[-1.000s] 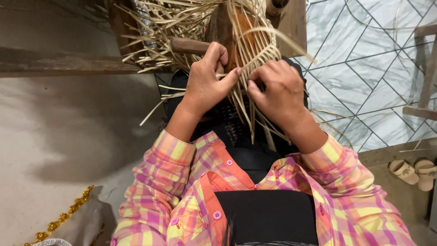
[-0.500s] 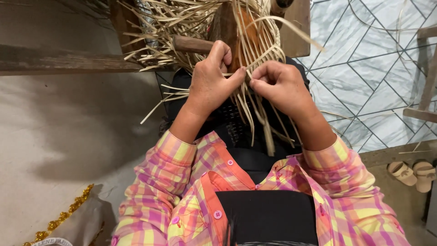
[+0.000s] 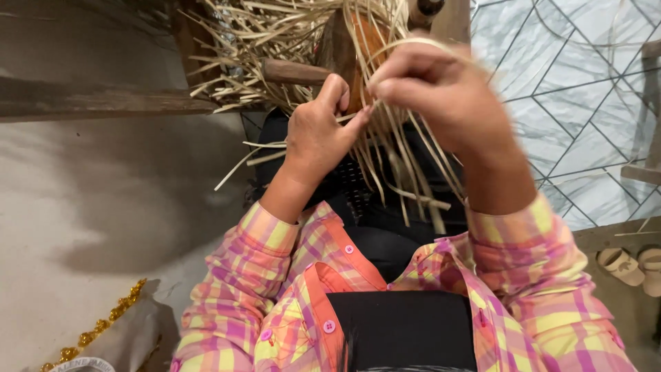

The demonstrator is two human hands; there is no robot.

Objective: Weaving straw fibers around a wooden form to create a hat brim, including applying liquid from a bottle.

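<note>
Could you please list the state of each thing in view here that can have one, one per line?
Left hand: closed, pinching straw strips between thumb and fingers.
Right hand: raised, blurred, fingers curled on a looped strip.
Straw strips: loose ends hanging and sticking out, partly woven.
Wooden block: upright, wrapped by the straw work.
Plaid shirt: worn, open at the front.
Sandals: lying on the floor, not worn.
</note>
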